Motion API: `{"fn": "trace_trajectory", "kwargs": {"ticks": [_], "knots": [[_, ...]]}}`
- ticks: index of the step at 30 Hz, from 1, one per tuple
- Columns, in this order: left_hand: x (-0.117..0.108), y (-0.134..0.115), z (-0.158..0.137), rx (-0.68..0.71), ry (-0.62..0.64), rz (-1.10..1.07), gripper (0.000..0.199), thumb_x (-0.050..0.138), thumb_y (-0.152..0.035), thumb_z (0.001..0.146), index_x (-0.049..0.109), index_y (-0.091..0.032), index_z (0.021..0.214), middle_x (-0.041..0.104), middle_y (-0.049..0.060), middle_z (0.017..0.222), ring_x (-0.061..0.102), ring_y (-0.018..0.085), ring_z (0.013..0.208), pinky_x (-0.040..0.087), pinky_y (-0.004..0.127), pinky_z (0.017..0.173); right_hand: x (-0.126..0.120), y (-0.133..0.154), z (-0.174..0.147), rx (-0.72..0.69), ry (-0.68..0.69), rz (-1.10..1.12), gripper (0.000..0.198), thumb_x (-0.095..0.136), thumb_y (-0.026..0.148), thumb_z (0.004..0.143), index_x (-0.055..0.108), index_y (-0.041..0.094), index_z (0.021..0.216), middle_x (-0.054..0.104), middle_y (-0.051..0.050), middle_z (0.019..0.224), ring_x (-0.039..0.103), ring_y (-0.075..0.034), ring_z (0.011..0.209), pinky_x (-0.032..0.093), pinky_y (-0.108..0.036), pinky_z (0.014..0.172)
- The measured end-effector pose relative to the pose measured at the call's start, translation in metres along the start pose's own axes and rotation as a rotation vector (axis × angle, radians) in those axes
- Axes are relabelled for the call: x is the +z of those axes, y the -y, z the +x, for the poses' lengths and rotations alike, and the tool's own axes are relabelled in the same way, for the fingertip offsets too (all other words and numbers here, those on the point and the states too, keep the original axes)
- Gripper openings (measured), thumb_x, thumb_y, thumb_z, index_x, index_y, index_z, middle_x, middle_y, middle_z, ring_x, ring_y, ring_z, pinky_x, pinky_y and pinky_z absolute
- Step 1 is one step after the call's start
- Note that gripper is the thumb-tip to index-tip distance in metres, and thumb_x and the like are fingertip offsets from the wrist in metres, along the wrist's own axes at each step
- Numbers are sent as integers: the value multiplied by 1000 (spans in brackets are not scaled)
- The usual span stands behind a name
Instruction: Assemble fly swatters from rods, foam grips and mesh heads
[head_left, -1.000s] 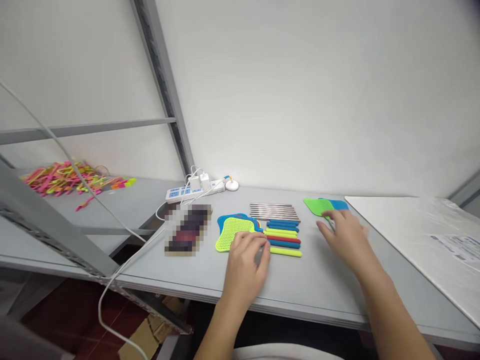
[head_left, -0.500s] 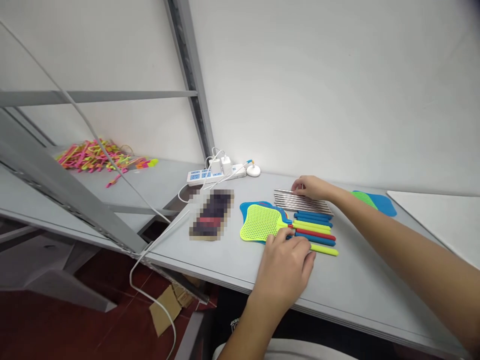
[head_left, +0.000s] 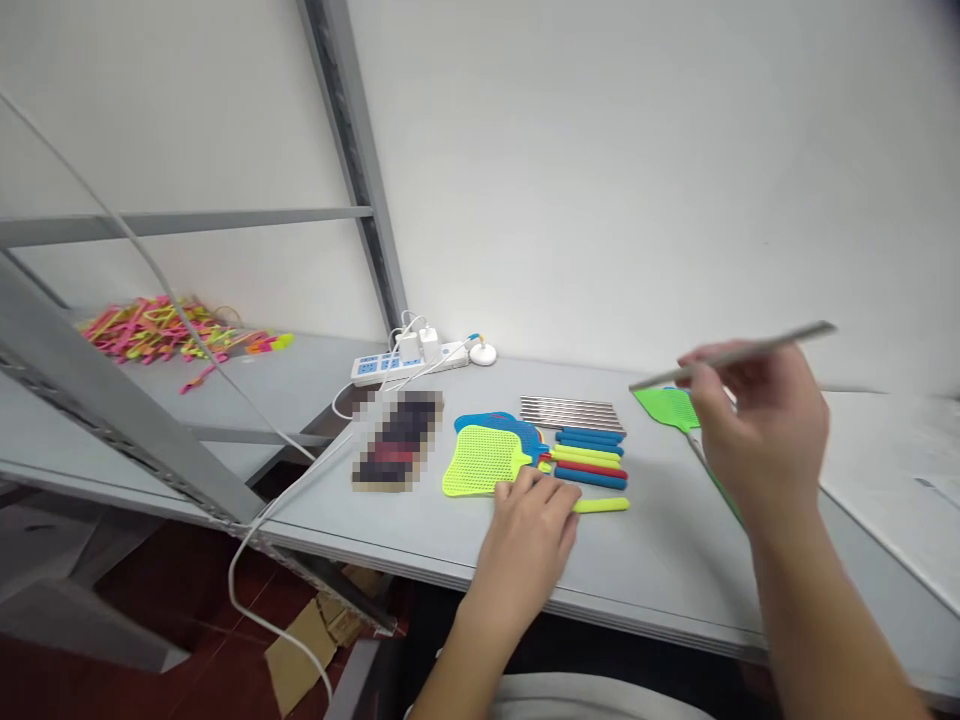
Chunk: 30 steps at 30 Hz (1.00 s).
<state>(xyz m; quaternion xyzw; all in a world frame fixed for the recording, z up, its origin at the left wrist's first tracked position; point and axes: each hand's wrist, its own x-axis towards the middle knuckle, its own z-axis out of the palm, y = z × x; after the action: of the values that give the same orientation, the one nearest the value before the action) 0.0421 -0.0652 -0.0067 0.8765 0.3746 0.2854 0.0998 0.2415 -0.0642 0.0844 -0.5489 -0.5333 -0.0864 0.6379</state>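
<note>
My right hand [head_left: 772, 430] is raised above the table, its fingers closed round a thin metal rod [head_left: 795, 336] that is slightly blurred. My left hand [head_left: 529, 530] rests low over the table with curled fingers on the near end of a yellow handle [head_left: 604, 505]. Beside it lie a yellow-green fly swatter head [head_left: 480, 460] and blue swatter heads [head_left: 487, 422] partly under it. Blue handles [head_left: 589, 440], yellow handles [head_left: 585, 456] and a red handle [head_left: 596, 470] form a row. Behind them lies a bundle of metal rods [head_left: 570, 412].
A green fly swatter [head_left: 671, 405] with a rod and handle lies at right, partly behind my right hand. A power strip [head_left: 375, 367] with chargers and white cables stands near the wall. A pixelated dark item [head_left: 401, 440] lies left; a colourful pile [head_left: 150, 330] sits beyond the metal frame.
My right hand has lifted a metal rod from the bundle and moved right. My left hand has stayed by the yellow handle. The view has shifted slightly right, showing the green swatter's shaft.
</note>
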Motion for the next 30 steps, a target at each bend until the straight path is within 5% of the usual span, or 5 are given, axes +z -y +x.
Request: {"fn": "trace_trajectory", "kwargs": {"ticks": [5, 14, 19, 25, 30], "knots": [[-4, -1, -3, 89, -90, -127, 28, 59, -12, 92, 61, -28, 115, 72, 2, 105, 60, 22, 98, 37, 42, 85, -27, 8, -81, 231, -312, 317, 9, 64, 22, 85, 56, 23, 90, 62, -1, 87, 64, -18, 69, 53, -41, 74], [18, -24, -4, -247, -520, -841, 15, 69, -30, 89, 69, -25, 103, 74, 1, 89, 66, 15, 81, 54, 26, 74, -30, -23, -132, 470, -134, 564, 8, 62, 24, 90, 58, 24, 96, 62, -2, 98, 68, -17, 73, 54, -41, 75], [18, -27, -1, -221, -519, -787, 13, 64, -23, 92, 70, -27, 103, 74, 1, 96, 68, 16, 87, 55, 28, 79, -33, -31, -124, 685, 22, 721, 6, 61, 28, 91, 59, 23, 94, 64, -2, 97, 68, -16, 72, 55, -40, 78], [16, -24, 8, 345, -464, -454, 50, 56, 2, 89, 61, -30, 127, 70, 3, 108, 63, 19, 101, 51, 38, 89, -37, -30, -114, 747, -102, 939, 5, 55, 23, 91, 59, 22, 88, 63, 0, 89, 65, -14, 68, 54, -34, 73], [21, -25, 14, 200, -151, -524, 67, 60, -11, 93, 30, -28, 152, 71, 2, 105, 65, 17, 98, 49, 34, 94, -39, -29, -114, 745, -209, 969, 8, 54, 23, 91, 60, 21, 85, 62, -1, 83, 59, -12, 65, 49, -25, 62]]}}
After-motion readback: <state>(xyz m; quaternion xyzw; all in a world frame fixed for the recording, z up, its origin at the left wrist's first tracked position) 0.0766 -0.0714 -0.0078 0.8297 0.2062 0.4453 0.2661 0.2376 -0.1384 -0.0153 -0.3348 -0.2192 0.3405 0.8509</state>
